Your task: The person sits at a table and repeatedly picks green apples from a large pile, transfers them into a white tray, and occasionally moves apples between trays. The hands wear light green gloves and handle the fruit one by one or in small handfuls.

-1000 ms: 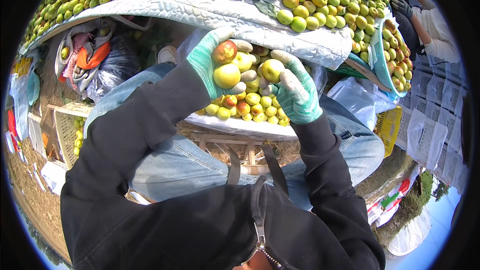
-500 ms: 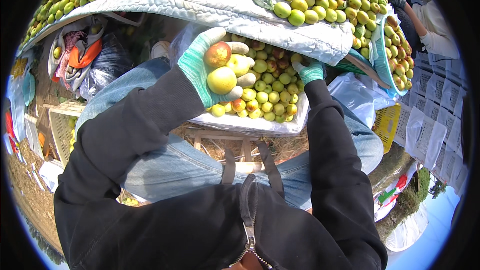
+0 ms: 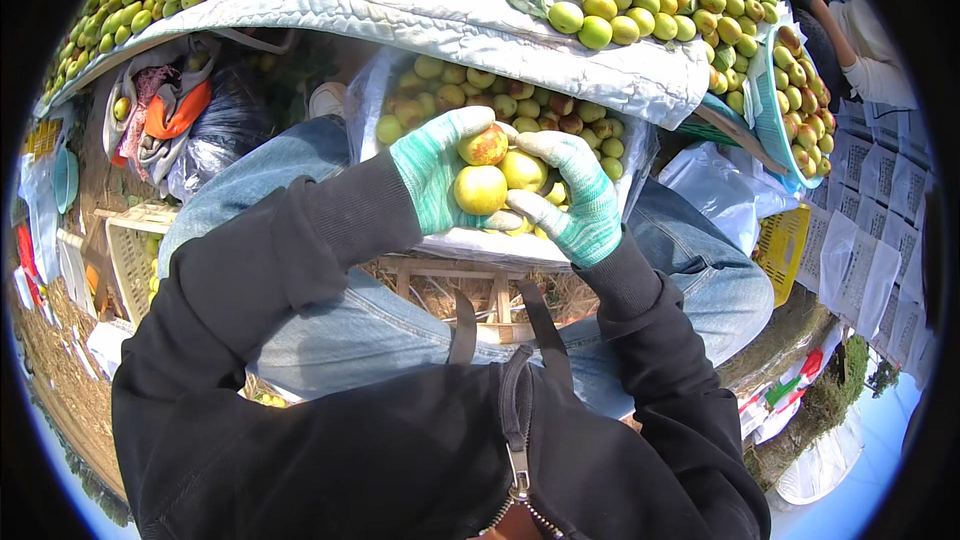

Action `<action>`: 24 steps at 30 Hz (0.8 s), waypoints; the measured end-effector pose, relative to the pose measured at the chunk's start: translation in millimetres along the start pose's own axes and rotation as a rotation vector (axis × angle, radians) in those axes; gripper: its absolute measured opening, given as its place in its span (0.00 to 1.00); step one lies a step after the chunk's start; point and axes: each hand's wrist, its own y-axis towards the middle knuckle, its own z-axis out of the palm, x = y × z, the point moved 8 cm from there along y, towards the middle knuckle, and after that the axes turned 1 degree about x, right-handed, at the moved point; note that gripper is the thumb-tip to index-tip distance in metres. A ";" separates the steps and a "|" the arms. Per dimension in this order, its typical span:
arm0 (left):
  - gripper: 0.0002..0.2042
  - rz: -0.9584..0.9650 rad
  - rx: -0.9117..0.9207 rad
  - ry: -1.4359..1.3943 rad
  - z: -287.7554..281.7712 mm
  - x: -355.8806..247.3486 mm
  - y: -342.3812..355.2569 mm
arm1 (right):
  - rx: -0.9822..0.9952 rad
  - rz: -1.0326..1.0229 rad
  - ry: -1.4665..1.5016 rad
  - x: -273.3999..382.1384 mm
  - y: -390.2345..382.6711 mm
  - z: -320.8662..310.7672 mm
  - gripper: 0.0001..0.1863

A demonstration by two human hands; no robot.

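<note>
Several yellow-green jujubes with red blush lie in my left hand (image 3: 437, 165), which wears a teal glove with pale fingertips. A red-blushed jujube (image 3: 484, 145) sits by the thumb, and a yellow jujube (image 3: 480, 190) rests just below it. My right hand (image 3: 580, 195), gloved alike, meets the left from the other side. Its thumb and fingers close around another yellow jujube (image 3: 523, 170) between the two hands. Both hands are over a white-lined box (image 3: 470, 244) of jujubes between my knees. Part of the box's contents is hidden beneath the hands.
Loose jujubes (image 3: 600, 5) heap on a table covered by a pale quilted cloth (image 3: 400, 20). A blue basket (image 3: 768, 105) of jujubes stands at right, near another person's arm (image 3: 832, 30). A yellow crate (image 3: 783, 248) is beyond my right knee; a cream crate (image 3: 128, 265) stands left.
My right hand has come up out of the box and moved left to the jujubes in my left hand. The left hand has moved right and slightly down, still holding them.
</note>
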 end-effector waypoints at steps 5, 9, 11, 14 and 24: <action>0.18 0.034 -0.377 0.090 -38.2 0.1 -1.9 | -0.094 0.487 0.714 -54.1 -20.9 7.2 0.28; 0.19 0.068 -0.569 0.066 -60.3 -2.8 -3.7 | -0.245 0.682 0.536 -115.4 -33.2 -14.8 0.25; 0.19 0.070 -0.622 0.061 -64.6 -0.2 -3.9 | -0.205 0.570 0.309 -142.0 -16.4 -23.2 0.24; 0.21 0.034 -0.686 0.146 -65.7 4.3 -3.5 | -0.122 0.558 -0.061 -184.4 12.2 -22.4 0.25; 0.22 -0.031 -0.452 0.146 -54.1 7.5 0.7 | 0.031 0.499 -0.124 -97.3 31.8 -7.5 0.25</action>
